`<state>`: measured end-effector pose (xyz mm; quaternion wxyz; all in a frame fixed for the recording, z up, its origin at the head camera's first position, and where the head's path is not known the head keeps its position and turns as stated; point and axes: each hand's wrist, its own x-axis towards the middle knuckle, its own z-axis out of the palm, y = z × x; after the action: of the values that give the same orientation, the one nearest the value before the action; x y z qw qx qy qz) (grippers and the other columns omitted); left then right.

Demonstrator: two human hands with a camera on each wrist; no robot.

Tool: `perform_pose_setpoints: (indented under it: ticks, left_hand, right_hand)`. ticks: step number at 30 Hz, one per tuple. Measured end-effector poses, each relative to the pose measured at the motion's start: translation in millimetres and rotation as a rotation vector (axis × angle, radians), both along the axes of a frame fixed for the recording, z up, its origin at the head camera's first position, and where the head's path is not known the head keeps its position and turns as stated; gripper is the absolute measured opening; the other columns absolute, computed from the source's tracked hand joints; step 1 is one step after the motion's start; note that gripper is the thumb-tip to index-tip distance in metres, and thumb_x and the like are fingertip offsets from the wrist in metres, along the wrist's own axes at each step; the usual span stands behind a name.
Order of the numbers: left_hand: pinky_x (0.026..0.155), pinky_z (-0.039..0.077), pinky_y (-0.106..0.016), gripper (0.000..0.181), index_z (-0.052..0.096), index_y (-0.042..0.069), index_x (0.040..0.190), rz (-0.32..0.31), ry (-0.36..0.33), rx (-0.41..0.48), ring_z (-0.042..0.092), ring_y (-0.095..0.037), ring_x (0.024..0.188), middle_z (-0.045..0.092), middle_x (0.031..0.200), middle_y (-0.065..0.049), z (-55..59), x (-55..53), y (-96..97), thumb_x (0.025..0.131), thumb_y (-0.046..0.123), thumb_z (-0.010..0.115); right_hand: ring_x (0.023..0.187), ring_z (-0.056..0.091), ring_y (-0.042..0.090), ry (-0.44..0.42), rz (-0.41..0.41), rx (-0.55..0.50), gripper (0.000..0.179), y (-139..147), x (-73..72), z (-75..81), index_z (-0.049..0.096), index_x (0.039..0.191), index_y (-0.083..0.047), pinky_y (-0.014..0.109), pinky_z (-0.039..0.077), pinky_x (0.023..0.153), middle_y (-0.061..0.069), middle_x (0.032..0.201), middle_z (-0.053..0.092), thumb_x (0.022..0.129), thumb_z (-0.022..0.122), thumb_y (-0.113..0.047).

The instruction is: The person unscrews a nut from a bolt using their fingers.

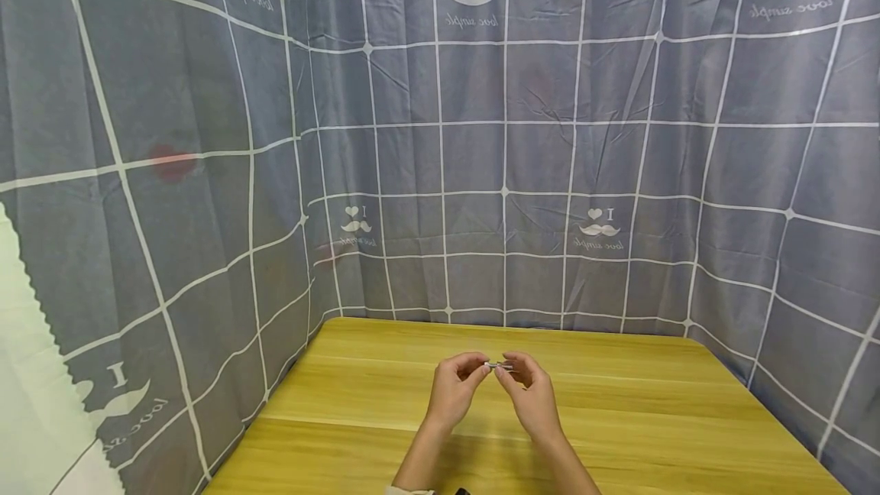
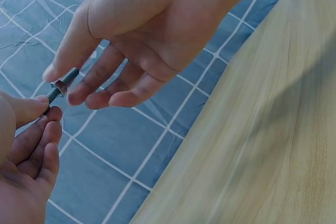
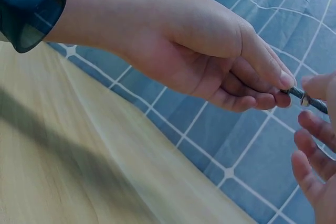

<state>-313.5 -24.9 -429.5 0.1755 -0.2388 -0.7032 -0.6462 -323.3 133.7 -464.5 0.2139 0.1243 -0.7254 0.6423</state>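
A small metal bolt (image 2: pixel 72 73) with a threaded shank spans the gap between the two hands, over the table. My left hand (image 1: pixel 451 388) pinches one end of it between thumb and fingertips, which cover that end. Partway along the thread sits a ring-shaped nut (image 3: pixel 304 100). The thumb and a fingertip of my right hand (image 1: pixel 533 397) curl around the nut from opposite sides, the thumb right at its edge. Past the nut, the bolt's free threaded end points into the right hand. The other right fingers are spread and loosely bent.
The wood-grain table (image 1: pixel 344 380) lies under both hands. A grey checked curtain (image 1: pixel 474 159) encloses its back and sides. Pale cloth (image 1: pixel 34 373) hangs at the left edge of the head view. A dark device (image 3: pixel 37 11) is strapped on the left wrist.
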Motion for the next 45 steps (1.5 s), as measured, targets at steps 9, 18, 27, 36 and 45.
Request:
perform_pose_setpoints:
  ticks: [9, 18, 27, 36, 45]
  left_hand:
    - [0.073, 0.051, -0.024, 0.009, 0.073, -0.01, 0.103, -0.015, 0.019, 0.017, 0.067, -0.027, 0.083, 0.072, 0.096, -0.022, -1.8, -0.8, -0.9, 0.096, -0.005, 0.068]
    - [0.073, 0.052, -0.024, 0.009, 0.074, -0.005, 0.104, 0.019, 0.0, -0.022, 0.066, -0.018, 0.082, 0.074, 0.097, -0.017, -22.2, -21.0, 1.3, 0.097, -0.003, 0.068]
    - [0.072, 0.05, -0.024, 0.009, 0.075, -0.005, 0.104, 0.031, -0.01, -0.019, 0.065, -0.02, 0.08, 0.074, 0.096, -0.017, -26.6, -28.2, 1.4, 0.097, -0.003, 0.069]
    - [0.072, 0.05, -0.024, 0.008, 0.074, -0.006, 0.101, 0.006, 0.007, 0.007, 0.064, -0.015, 0.08, 0.074, 0.095, -0.018, -8.4, -3.4, -1.2, 0.096, -0.005, 0.069]
    - [0.071, 0.05, -0.023, 0.007, 0.074, -0.006, 0.1, 0.008, 0.03, 0.008, 0.064, -0.016, 0.077, 0.073, 0.093, -0.019, -2.9, 0.5, -1.3, 0.095, -0.006, 0.069]
  right_hand:
    - [0.099, 0.065, 0.024, -0.009, -0.012, 0.013, 0.015, -1, 4.0, 5.0, 0.07, 0.114, 0.001, 0.031, 0.053, 0.082, 0.013, 0.106, 0.071, 0.101, 0.068, -0.006]
    - [0.1, 0.063, 0.023, 0.011, -0.024, 0.035, 0.027, -1, 2.7, -0.6, 0.068, 0.123, 0.002, 0.029, 0.052, 0.081, 0.01, 0.11, 0.071, 0.1, 0.071, -0.013]
    - [0.1, 0.063, 0.026, 0.023, -0.001, 0.02, 0.025, -3, 2.9, 3.4, 0.065, 0.123, -0.002, 0.031, 0.052, 0.081, 0.013, 0.115, 0.069, 0.099, 0.071, -0.007]
    - [0.093, 0.063, 0.021, 0.016, -0.048, 0.022, 0.015, -2, 1.1, 1.0, 0.071, 0.109, 0.0, 0.029, 0.051, 0.077, 0.009, 0.102, 0.071, 0.101, 0.07, -0.012]
    - [0.099, 0.064, 0.025, 0.012, -0.018, 0.015, 0.024, -3, 2.2, 0.6, 0.069, 0.119, 0.002, 0.029, 0.052, 0.079, 0.014, 0.11, 0.07, 0.1, 0.071, -0.013]
